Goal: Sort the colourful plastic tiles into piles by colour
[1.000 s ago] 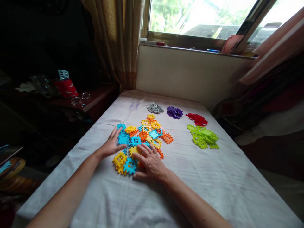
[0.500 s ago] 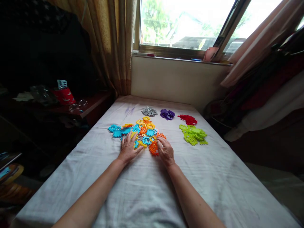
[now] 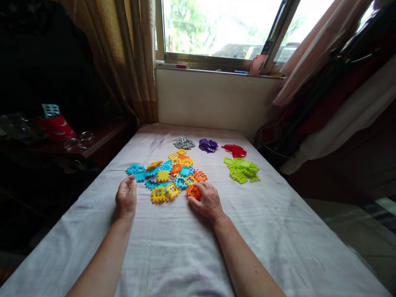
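Observation:
A mixed pile of flat, notched plastic interlocking building pieces lies on the bed sheet, with blue (image 3: pixel 135 170), yellow (image 3: pixel 163 176) and orange (image 3: pixel 176 168) ones jumbled together. My right hand (image 3: pixel 208 201) is at the pile's near right side, thumb and fingers around an orange window-shaped piece (image 3: pixel 193 191). At the left edge of the pile is my left hand (image 3: pixel 126 197), loosely cupped and turned on its side, fingertips by the blue pieces; I see nothing held in it. Two yellow window-shaped pieces (image 3: pixel 159 194) sit at the near edge between my hands.
Sorted heaps of similar pieces lie farther back: grey (image 3: pixel 184 143), purple (image 3: pixel 208 145), red (image 3: pixel 235 150) and lime green (image 3: pixel 243 170). A dark side table at left bears a red container (image 3: pixel 57 127) and glasses (image 3: pixel 78 141). Clothes (image 3: pixel 334 111) hang at right, near a window.
My left hand has moved off the pile to its left side, uncovering yellow and blue pieces. My right hand has closed around the orange piece at the front. The view has shifted rightward.

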### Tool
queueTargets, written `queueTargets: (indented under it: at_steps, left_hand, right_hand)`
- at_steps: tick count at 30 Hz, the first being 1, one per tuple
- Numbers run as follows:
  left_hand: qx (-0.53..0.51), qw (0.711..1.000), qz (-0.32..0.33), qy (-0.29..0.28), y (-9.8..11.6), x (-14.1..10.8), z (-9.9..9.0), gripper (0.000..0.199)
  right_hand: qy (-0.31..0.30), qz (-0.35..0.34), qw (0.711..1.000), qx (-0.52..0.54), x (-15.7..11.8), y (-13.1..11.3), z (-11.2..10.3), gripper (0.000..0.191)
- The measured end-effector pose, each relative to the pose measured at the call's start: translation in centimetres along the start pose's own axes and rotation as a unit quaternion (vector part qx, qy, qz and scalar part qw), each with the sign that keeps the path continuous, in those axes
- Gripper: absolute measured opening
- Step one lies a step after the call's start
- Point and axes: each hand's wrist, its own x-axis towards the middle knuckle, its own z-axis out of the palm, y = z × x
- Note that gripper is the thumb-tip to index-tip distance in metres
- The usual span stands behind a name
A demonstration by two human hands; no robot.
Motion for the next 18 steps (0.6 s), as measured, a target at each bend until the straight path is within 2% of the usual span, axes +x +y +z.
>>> queueTargets:
  at_steps: [3,6,10,12,14,18]
  left_hand:
    - [-0.027,0.999,-0.029,-0.006,0.2,-0.1,0.3,0.041]
    - [-0.037,0.998,-0.044,-0.008,0.5,-0.4,0.3,0.043]
    - [-0.04,0.997,-0.061,-0.01,0.6,-0.3,0.3,0.045]
    - [-0.037,0.998,-0.06,-0.003,0.5,0.2,0.5,0.045]
    - [-0.025,0.999,-0.044,0.011,0.3,1.1,0.9,0.045]
    - [0.024,0.999,-0.012,0.037,-0.3,3.3,1.4,0.042]
  right_hand:
    - [0.01,-0.012,1.0,0.006,0.0,-0.1,0.2,0.031]
    - [0.063,-0.012,0.998,0.027,0.2,0.7,0.3,0.03]
    - [0.135,0.08,0.987,-0.017,0.7,3.6,-0.1,0.03]
    - [0.137,0.138,0.979,-0.059,0.8,5.1,-0.4,0.028]
    - [0.129,0.167,0.973,-0.089,0.8,6.0,-0.6,0.024]
    - [0.136,0.158,0.972,-0.111,0.7,5.7,-0.9,0.023]
